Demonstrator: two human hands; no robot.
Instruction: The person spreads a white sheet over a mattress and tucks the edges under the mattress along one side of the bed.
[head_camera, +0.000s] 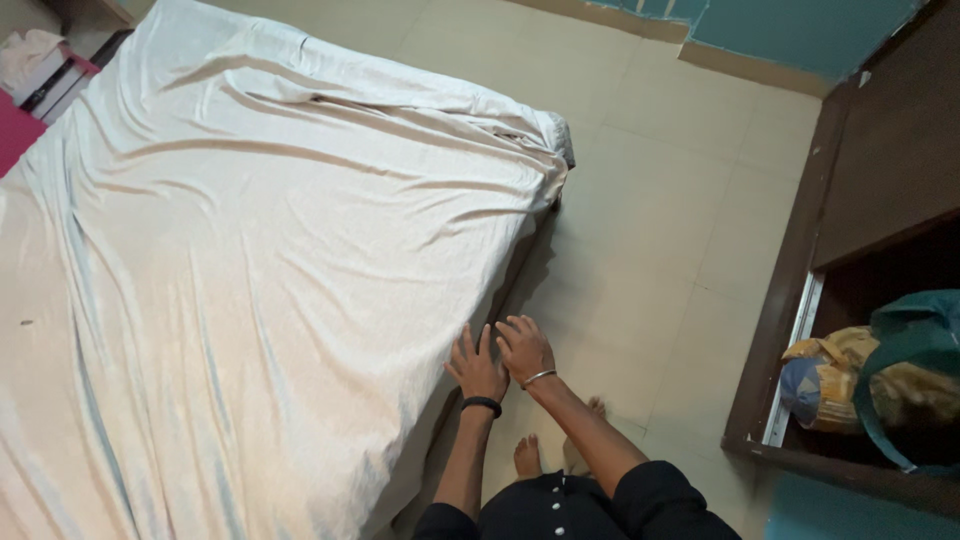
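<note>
Both hands (500, 358) press flat on the bedsheet's (260, 260) near edge.

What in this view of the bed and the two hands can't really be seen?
Head view, the only one:
- Mattress: hidden under the white sheet.
- Fingertips of the left hand and right hand: pressed at the sheet's edge, so any grip on it is unclear.
- Bed's far left side: cut off by the frame edge.
- Cupboard interior: dark; the bundled cloth inside is cut off at the right.
</note>
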